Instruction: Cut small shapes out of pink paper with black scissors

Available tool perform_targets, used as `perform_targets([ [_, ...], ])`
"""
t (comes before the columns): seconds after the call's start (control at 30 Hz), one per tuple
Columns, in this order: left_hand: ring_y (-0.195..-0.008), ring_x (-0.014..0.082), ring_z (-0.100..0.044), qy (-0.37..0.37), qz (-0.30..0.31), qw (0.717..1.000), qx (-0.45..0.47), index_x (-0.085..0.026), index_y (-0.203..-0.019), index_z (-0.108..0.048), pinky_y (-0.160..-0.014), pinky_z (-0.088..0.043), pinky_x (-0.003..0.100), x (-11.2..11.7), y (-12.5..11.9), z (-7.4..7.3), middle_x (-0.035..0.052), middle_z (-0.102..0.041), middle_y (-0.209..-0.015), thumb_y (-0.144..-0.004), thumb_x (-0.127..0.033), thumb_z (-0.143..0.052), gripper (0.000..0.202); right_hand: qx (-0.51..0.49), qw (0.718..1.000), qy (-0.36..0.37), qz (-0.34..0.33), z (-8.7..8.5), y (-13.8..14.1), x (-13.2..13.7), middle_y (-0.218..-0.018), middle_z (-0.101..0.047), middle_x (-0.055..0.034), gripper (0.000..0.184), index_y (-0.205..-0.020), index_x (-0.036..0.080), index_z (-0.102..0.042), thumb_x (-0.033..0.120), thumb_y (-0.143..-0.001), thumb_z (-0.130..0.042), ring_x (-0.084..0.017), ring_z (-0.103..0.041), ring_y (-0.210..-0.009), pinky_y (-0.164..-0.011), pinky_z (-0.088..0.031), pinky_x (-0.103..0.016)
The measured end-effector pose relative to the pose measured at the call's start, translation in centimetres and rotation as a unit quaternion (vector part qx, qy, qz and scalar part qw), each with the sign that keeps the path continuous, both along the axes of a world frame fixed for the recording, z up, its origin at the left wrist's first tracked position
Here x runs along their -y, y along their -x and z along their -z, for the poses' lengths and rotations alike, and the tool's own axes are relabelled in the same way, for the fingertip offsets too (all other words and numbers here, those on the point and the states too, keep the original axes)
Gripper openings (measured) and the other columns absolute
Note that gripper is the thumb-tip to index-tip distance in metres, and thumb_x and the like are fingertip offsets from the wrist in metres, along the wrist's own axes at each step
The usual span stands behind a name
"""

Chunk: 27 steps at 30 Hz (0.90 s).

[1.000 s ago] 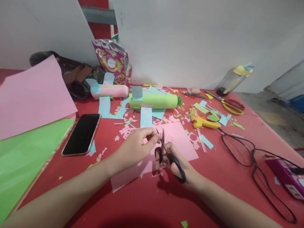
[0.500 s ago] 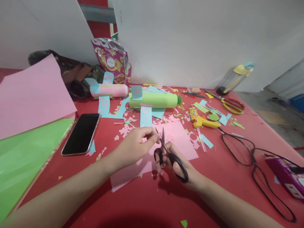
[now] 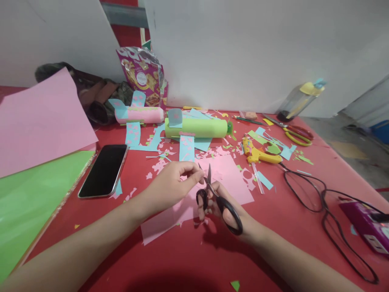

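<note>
Black-handled scissors [image 3: 226, 209] are in my right hand [image 3: 232, 209], thumb and fingers through the loops, blades parted and pointing away from me. My left hand [image 3: 179, 182] pinches thumb against fingers right beside the blades. Whatever it pinches is too small to make out, perhaps a scrap of pink paper. Beneath both hands lies a pink sheet [image 3: 234, 178] on the red table. Just beyond are a green paper-covered tube [image 3: 206, 128] and a pink one [image 3: 146, 115], both with light blue paper fins.
A phone [image 3: 103, 171] lies left, near green and pink sheets [image 3: 42, 121]. Right are a yellow glue gun [image 3: 263, 156] with its cord, a purple power strip [image 3: 366, 227], more scissors [image 3: 296, 134] and a bottle [image 3: 299, 101]. Paper scraps surround the tubes. A snack bag [image 3: 144, 77] stands behind.
The scissor blades are spread slightly wider. Otherwise both hands stay in nearly the same place over the pink sheet.
</note>
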<state>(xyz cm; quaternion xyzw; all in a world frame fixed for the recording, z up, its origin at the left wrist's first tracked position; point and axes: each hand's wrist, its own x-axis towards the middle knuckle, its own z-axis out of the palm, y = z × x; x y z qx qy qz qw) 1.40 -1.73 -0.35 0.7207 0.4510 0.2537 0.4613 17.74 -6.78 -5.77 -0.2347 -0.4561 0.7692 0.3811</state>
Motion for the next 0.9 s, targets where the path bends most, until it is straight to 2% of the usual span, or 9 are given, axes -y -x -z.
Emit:
perform_targets([
  [0.2, -0.057, 0.0098, -0.047, -0.016, -0.003, 1.0, -0.016, -0.015, -0.063, -0.052, -0.056, -0.036, 0.02, -0.02, -0.08, -0.12, -0.0024, -0.053, -0.06, -0.08, -0.027, -0.042, 0.023, 0.007, 1.0, -0.003, 0.0, -0.07, -0.01, 0.04, -0.072, -0.049, 0.0014, 0.04, -0.085, 0.023, -0.035, 0.054, -0.07, -0.055, -0.013, -0.049, -0.066, -0.066, -0.039, -0.032],
  [0.43, -0.055, 0.0097, -0.047, -0.067, -0.011, 0.997, -0.046, -0.015, -0.059, -0.05, -0.054, -0.036, 0.019, 0.05, -0.19, -0.34, -0.003, -0.052, -0.057, -0.08, -0.024, -0.041, 0.024, 0.018, 1.0, -0.01, 0.013, -0.18, 0.11, 0.01, -0.069, -0.048, 0.0024, 0.04, -0.084, 0.023, -0.035, 0.055, -0.069, -0.055, -0.013, -0.047, -0.064, -0.063, -0.037, -0.031],
  [0.9, -0.053, 0.0092, -0.047, -0.089, -0.014, 0.994, -0.064, -0.016, -0.057, -0.049, -0.053, -0.035, 0.019, 0.1, -0.03, -0.36, -0.0038, -0.052, -0.055, -0.08, -0.024, -0.04, 0.026, 0.045, 0.999, -0.009, 0.023, -0.91, 0.28, 0.11, -0.064, -0.046, 0.0029, 0.039, -0.082, 0.023, -0.035, 0.056, -0.071, -0.053, -0.013, -0.046, -0.061, -0.059, -0.034, -0.029],
])
